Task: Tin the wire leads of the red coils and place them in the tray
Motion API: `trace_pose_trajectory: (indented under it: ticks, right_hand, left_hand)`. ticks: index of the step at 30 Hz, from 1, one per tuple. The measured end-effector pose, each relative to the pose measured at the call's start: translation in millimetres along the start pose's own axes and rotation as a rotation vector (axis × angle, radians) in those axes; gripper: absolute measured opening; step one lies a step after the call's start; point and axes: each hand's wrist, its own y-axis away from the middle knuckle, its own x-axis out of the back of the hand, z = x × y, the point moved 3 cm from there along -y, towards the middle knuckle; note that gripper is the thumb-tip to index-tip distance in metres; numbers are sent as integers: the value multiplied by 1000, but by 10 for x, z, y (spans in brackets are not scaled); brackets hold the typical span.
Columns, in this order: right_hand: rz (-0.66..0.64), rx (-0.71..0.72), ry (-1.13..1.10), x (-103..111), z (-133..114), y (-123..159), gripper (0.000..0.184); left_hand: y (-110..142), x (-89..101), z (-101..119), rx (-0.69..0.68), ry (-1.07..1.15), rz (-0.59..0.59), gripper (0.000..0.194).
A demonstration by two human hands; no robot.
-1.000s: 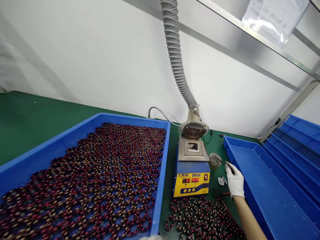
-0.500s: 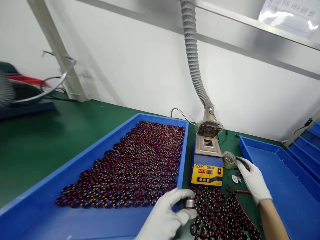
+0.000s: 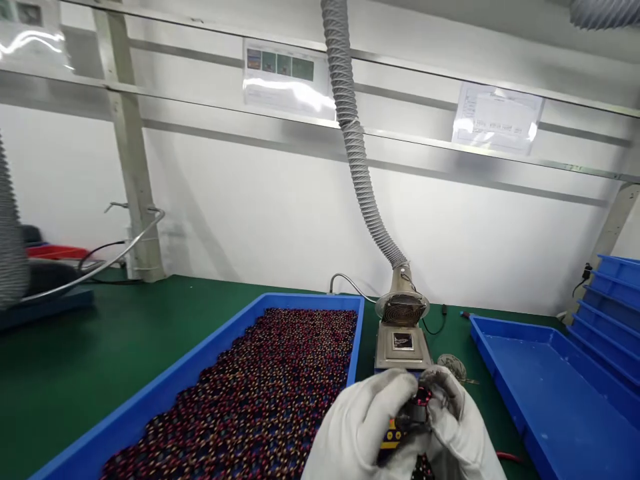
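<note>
My left hand [image 3: 363,427] and my right hand [image 3: 457,423], both in white gloves, meet low in the head view. Between their fingertips they hold a small dark ring-shaped part [image 3: 423,396] with pink spots; the fingers cover much of it. The right glove's fingertips are stained grey. Just behind the hands stands a solder pot [image 3: 403,360] with a shiny square opening; the hands hide most of its yellow front. To the left, a blue tray [image 3: 357,360] holds a dense layer of dark ring parts [image 3: 270,387] with pink and tan tips.
An exhaust hood [image 3: 403,303] on a grey hose [image 3: 357,147] hangs over the pot's back. A round cup [image 3: 451,366] stands right of the pot. Further right are another blue tray [image 3: 550,387] and stacked blue trays [image 3: 607,327]. A red handle [image 3: 509,457] shows near the right hand.
My right hand has left the cup and come to my left hand, which held a round part with a silver band. Both hands now hold the part before the pot. The view has tilted up.
</note>
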Motion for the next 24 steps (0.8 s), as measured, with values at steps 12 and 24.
trace_pose_trajectory:
  ticks: [12,24]
  right_hand:
    - [-346,61,318,55,-45,11,21]
    - [80,-23,-195,126,131,-30,21]
  left_hand:
    - [3,28,-125,332,379,-114,39]
    - [39,68,-94,-57,-33,-72,20]
